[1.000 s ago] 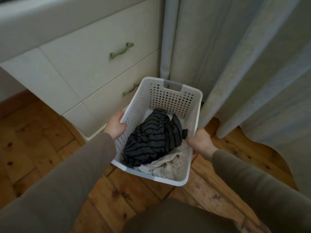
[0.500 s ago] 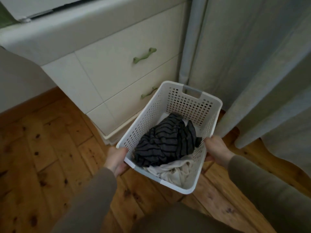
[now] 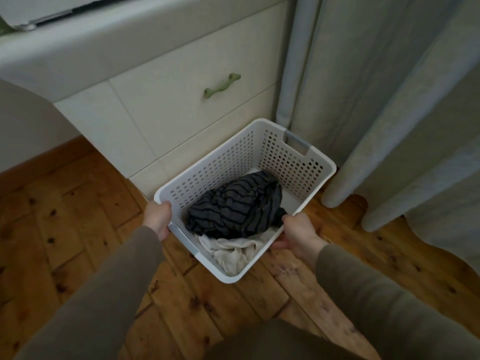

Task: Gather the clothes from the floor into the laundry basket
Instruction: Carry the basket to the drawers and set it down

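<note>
From the head camera, the only view I have, I see the white laundry basket (image 3: 220,165), a rectangular plastic tub with rows of round holes through its walls and a grey-edged handle slot cut in its far end. It sits just in front of the cream drawer unit (image 3: 166,100), between that unit and the pale curtain (image 3: 376,100), above the wooden floor (image 3: 78,229). Inside it lies a dark striped garment (image 3: 233,206), bunched into a heap toward the middle, and a cream cloth (image 3: 231,252) crumpled against the near wall, partly under the striped piece. I cannot tell whether the basket's base rests on the boards or hangs slightly above them, since its underside is hidden from me. The lower drawer of the unit is mostly covered by the basket; only the upper drawer's green handle (image 3: 222,85) shows. The whole picture is dim, and the folds of both garments are too tangled for me to say what kind of clothes they are. My left hand (image 3: 158,216) is curled over the near left corner of the basket's rim, fingers closed around it. My right hand (image 3: 296,233) grips the right-hand rim near the same end, thumb on top and fingers wrapped beneath. Both sleeves (image 3: 104,294) are a drab olive-brown.
</note>
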